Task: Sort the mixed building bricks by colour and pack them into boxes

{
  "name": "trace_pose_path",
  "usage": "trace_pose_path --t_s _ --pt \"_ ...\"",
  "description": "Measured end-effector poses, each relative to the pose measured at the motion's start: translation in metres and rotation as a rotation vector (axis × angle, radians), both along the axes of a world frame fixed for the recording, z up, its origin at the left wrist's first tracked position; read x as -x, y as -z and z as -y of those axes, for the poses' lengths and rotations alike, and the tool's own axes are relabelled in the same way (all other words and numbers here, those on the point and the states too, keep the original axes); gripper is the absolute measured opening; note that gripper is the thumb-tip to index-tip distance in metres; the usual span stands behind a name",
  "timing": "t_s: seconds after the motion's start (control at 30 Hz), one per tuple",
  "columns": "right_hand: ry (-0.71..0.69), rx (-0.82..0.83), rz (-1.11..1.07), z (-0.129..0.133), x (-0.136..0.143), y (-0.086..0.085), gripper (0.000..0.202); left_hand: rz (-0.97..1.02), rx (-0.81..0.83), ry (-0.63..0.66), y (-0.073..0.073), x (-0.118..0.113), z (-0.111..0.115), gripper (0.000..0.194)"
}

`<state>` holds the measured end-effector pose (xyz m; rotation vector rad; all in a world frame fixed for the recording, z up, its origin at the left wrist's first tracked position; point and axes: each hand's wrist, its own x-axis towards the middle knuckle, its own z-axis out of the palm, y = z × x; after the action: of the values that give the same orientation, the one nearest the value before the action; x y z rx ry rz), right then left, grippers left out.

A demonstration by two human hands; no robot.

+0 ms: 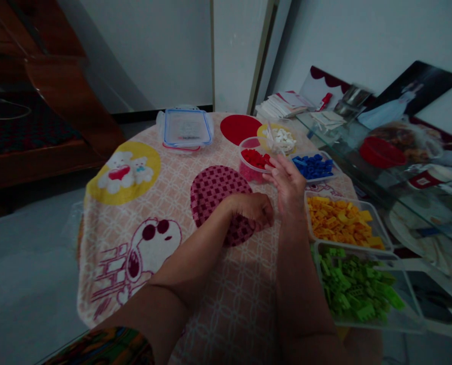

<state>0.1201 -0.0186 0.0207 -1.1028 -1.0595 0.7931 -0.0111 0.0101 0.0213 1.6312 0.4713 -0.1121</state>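
My left hand [253, 209] rests low over the table, its fingers curled in and closed; whatever they hold, if anything, is hidden. My right hand [287, 183] reaches beyond it with fingers stretched out and slightly apart, at the right side of a round clear tub [250, 172]. Red building bricks [255, 158] fill that tub, and I cannot tell whether the fingertips touch its rim. Blue bricks [312, 166] lie in a container just right of my right hand. Nearer me are a box of yellow-orange bricks [340, 220] and a box of green bricks [357, 286].
White bricks [282, 139] sit behind the red ones. Clear lidded boxes [187, 128] stand at the table's far edge. A patterned cloth [134, 304] covers the table. On the right, a glass-topped table [347, 152] carries papers [284, 104], metal tins and a red bowl [382, 151].
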Motion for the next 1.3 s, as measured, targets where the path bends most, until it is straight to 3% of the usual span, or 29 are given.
trace_pose_path --t_s 0.1,0.27,0.37,0.47,0.8,1.1,1.3 --pt "-0.023 -0.024 -0.013 -0.002 -0.004 0.004 0.059 -0.076 -0.1 0.034 0.0 -0.006 0.002 0.018" --pt "-0.035 -0.061 -0.018 -0.007 -0.008 0.013 0.053 -0.162 -0.505 0.064 -0.005 -0.005 -0.002 0.017" --pt "-0.031 -0.072 0.003 -0.008 -0.009 0.015 0.05 -0.215 -0.69 0.03 -0.009 -0.003 -0.004 0.017" --pt "-0.032 -0.072 0.012 -0.007 -0.01 0.015 0.049 -0.244 -0.77 -0.03 -0.008 0.001 -0.007 0.015" --pt "-0.01 -0.056 0.005 -0.005 -0.006 0.009 0.048 -0.097 -0.792 -0.228 0.004 0.011 -0.02 0.011" --pt "-0.014 -0.067 0.007 -0.005 -0.007 0.011 0.044 0.241 -0.551 -0.363 0.004 0.021 -0.03 0.008" --pt "0.017 -0.012 -0.013 -0.006 -0.011 0.013 0.041 0.5 -0.361 -0.561 -0.008 0.023 -0.03 0.006"
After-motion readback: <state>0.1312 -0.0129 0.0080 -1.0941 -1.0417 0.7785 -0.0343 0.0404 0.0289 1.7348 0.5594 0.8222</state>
